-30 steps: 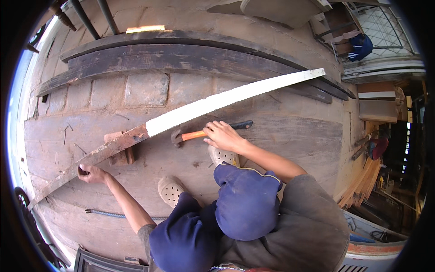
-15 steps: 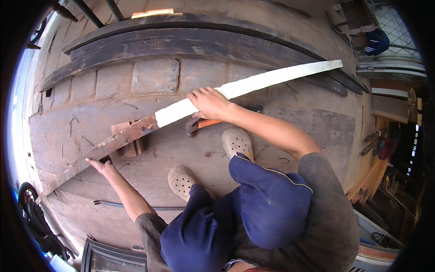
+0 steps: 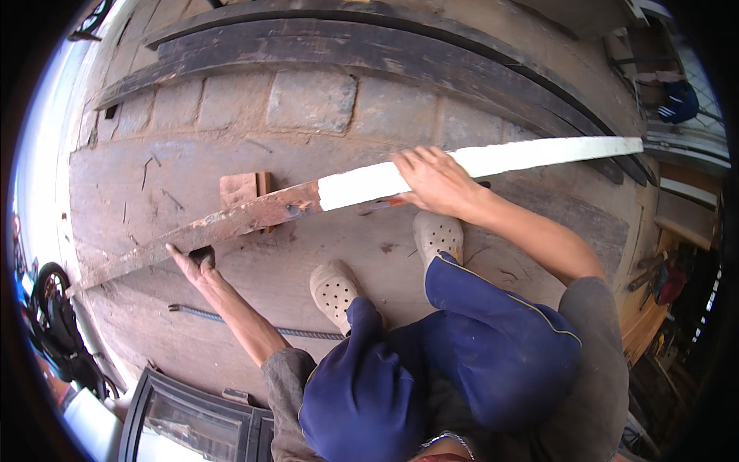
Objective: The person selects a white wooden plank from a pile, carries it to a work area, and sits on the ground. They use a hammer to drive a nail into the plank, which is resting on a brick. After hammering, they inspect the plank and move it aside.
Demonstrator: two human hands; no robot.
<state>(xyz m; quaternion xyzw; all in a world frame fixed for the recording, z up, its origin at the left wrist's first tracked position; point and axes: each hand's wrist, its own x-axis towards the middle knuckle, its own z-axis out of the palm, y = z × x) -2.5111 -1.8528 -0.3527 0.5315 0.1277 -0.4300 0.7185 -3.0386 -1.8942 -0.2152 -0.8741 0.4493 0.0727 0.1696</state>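
A long plank [image 3: 258, 215] slants across in front of me, its right part coated white and its left part bare, reddish-brown and stained. My right hand [image 3: 435, 182] is closed over the white part, fingers across the far edge. Further left, my left hand [image 3: 198, 269] holds the near edge of the bare part, its inner fingers partly hidden in dark shadow. Beneath the plank, a small wooden block [image 3: 240, 189] shows on both sides. A hammer [image 3: 390, 202] lies below my right hand; only a bit of its orange handle shows, and its head is hidden.
Dark timber beams [image 3: 292, 46] lie beyond the plank. Bent nails [image 3: 146, 173] are scattered on the wooden ground panel. A ribbed metal bar [image 3: 231, 318] with a hooked end lies near my feet. A black-framed window [image 3: 192, 416] sits lower left, a motorcycle [image 3: 61, 323] at far left.
The plank has turned closer to level, its white end swinging nearer to me. It now covers the hammer's head. Both hands keep their places along it, and the view has shifted.
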